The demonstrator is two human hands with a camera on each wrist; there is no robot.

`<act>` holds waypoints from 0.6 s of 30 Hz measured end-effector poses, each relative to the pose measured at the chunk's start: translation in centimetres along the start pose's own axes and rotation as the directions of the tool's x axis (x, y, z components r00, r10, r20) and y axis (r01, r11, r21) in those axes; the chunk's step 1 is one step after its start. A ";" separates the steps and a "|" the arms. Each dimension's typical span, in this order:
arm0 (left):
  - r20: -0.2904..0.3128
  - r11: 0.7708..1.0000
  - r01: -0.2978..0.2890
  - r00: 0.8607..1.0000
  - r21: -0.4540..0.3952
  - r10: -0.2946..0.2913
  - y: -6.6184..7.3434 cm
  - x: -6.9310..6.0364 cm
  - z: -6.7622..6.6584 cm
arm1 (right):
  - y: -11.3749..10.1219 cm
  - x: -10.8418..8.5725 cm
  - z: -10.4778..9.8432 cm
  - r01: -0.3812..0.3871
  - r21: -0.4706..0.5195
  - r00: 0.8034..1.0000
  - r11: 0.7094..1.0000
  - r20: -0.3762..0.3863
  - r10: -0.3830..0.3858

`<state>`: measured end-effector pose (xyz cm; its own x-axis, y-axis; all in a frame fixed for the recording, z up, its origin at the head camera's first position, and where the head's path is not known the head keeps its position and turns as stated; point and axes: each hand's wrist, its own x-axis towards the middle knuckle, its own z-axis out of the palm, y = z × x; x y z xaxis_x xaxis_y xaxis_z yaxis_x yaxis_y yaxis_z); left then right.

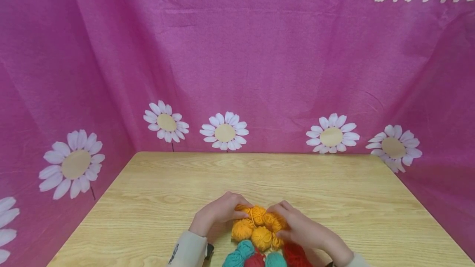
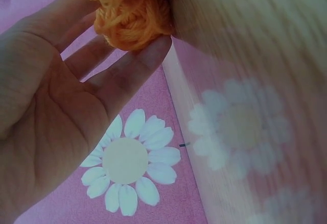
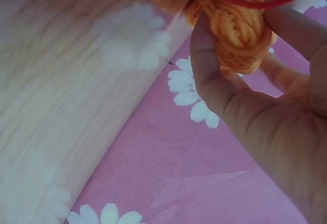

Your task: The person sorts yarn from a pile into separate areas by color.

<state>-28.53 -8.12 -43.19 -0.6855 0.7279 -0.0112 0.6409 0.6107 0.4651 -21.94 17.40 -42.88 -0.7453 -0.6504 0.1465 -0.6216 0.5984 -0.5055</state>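
Note:
Several small orange yarn balls (image 1: 261, 238) sit clustered on the wooden table. My left hand (image 1: 222, 209) is at the cluster's left rear, its thumb and fingers about an orange yarn ball (image 2: 135, 22). On the right side, my right hand (image 1: 302, 228) holds another orange yarn ball (image 3: 240, 35) between thumb and fingers. Just in front of the cluster lie a teal yarn skein (image 1: 239, 254), a teal ball (image 1: 276, 260), a dark red ball (image 1: 255, 260) and a bright red skein (image 1: 295, 254). The lower frame edge cuts these off.
The wooden table (image 1: 167, 180) stretches behind and to both sides of the hands. A pink cloth (image 1: 267, 61) with daisies and white lettering hangs around its back and sides. Light sleeves (image 1: 188, 248) cover the forearms.

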 end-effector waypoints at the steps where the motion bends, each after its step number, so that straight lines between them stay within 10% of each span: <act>1: 0.000 1.000 -0.001 1.000 0.000 0.001 0.0 0.0 0.0 | 0.0 0.0 0.0 0.004 0.000 1.000 1.000 -0.005 -0.004; 18: 0.011 1.000 -0.005 1.000 0.001 0.005 -0.2 0.1 0.1 | 0.7 -0.1 -1.4 -0.029 0.017 0.999 0.999 -0.032 0.030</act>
<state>-28.70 -8.09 -43.35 -0.6783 0.7346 -0.0188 0.6448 0.6072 0.4642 -22.59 18.50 -42.07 -0.7707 -0.6171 0.1588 -0.5956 0.6092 -0.5237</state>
